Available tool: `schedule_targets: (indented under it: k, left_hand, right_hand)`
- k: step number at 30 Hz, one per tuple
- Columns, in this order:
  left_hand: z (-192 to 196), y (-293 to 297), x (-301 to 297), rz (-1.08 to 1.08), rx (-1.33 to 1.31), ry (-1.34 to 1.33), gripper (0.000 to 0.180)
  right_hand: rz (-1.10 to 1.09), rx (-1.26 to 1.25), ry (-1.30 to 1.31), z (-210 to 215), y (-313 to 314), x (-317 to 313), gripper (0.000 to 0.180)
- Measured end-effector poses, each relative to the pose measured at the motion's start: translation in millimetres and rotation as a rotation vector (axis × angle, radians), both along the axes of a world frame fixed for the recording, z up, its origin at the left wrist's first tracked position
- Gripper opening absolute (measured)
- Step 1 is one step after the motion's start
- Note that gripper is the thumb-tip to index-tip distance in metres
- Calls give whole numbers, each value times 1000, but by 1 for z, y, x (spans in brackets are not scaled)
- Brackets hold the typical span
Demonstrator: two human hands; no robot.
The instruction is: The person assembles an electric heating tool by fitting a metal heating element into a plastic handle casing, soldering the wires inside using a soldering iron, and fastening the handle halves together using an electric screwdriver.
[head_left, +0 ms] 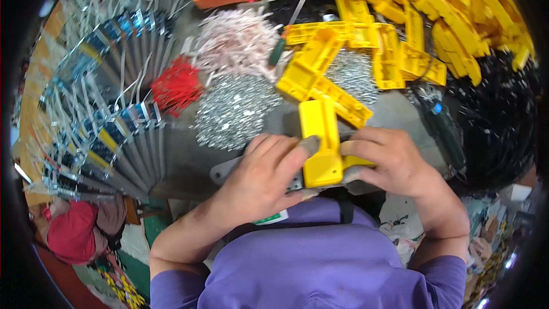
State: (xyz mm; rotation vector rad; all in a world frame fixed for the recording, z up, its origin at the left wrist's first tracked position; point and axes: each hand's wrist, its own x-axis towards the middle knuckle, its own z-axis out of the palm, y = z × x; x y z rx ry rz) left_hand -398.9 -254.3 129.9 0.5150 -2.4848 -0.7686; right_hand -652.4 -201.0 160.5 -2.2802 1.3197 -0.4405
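surface [394, 111]: grey, crowded | screw pile [234, 111], yellow housings heap [446, 11] | left hand [263, 177], right hand [386, 160]: both clamped on yellow housing [321, 143]

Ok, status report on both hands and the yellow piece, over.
Left hand and right hand both gripping yellow plastic housing. Housing upright over grey bench. Screw pile close ahead, not blocking.

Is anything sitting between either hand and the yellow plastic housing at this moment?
Nothing visible. The left hand and the right hand both already touch the yellow housing, fingers pressed against its two sides above the grey plate.
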Motion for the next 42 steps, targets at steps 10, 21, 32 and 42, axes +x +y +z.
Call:
schedule_targets:
  k: [10, 21, 32, 42]
  left_hand:
    - [4, 17, -1, 104, 69, -62, 76]
    - [5, 19, -9, 144, 169, -123, 88]
    - [3, 24, -6, 167, 122, -132, 93]
    - [8, 19, -5, 171, 112, -190, 84]
  right_hand:
    - [-955, -243, 415, -11, 99, -123, 55]
    - [-663, -29, -1163, -5, 102, -87, 61]
    - [-489, 297, -2194, -22, 29, -35, 31]
    - [-527, 345, -2280, -27, 26, -27, 33]
